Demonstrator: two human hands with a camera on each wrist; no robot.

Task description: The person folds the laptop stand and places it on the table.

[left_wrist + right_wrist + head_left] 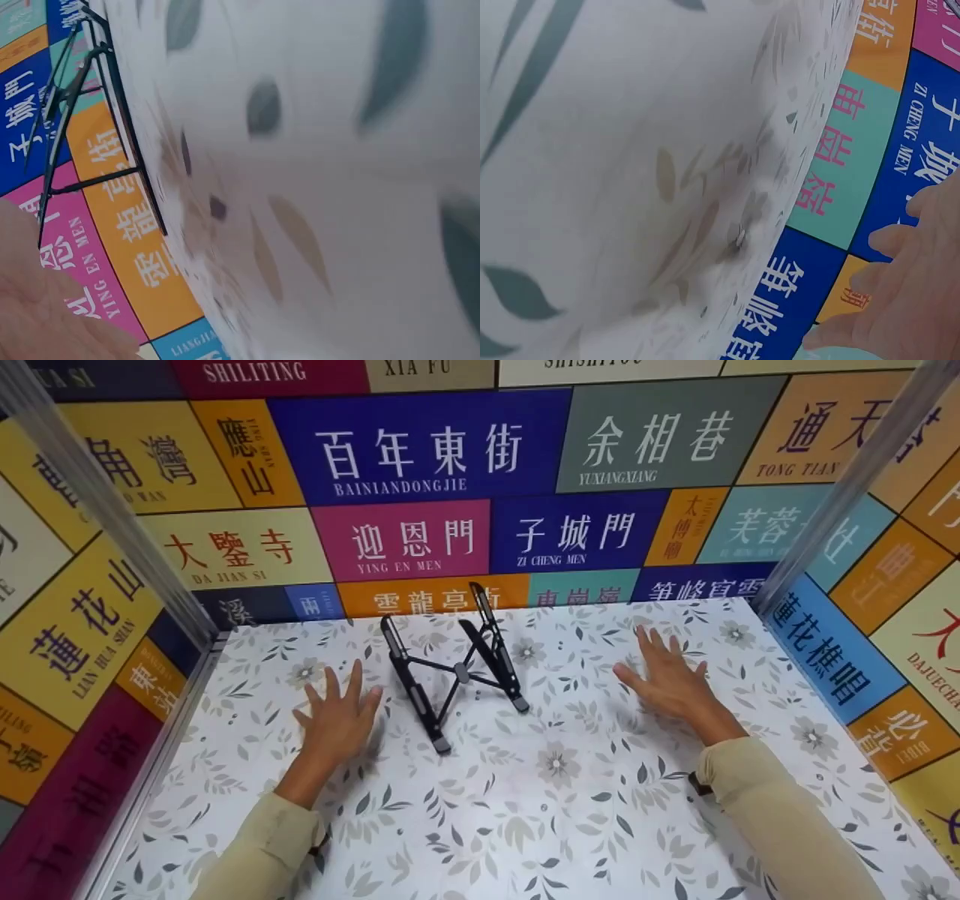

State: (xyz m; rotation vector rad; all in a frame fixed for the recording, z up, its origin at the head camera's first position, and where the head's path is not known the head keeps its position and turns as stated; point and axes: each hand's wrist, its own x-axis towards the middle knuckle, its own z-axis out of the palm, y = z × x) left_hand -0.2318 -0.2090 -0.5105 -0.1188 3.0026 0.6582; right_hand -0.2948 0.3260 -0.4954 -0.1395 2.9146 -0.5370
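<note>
An unfolded black laptop stand (462, 673) stands on the table, its two side rails joined by crossed links at a central hub. Grey pads cap the rail ends nearest me. To its left is my left hand (337, 720), fingers spread and straight, apart from the stand. My right hand (667, 679) is farther off on the right side, also with fingers spread and holding nothing. In the left wrist view, the stand (129, 139) shows beyond part of the left hand (52, 300). The right wrist view catches the right hand's (915, 285) extended fingers at its edge.
A white table cover (525, 825) with grey leaves and flowers lies under everything. Colourful panels (420, 450) with Chinese lettering wall in the back and both sides. Clear upright posts stand at the left (124, 521) and right (832, 495) back corners.
</note>
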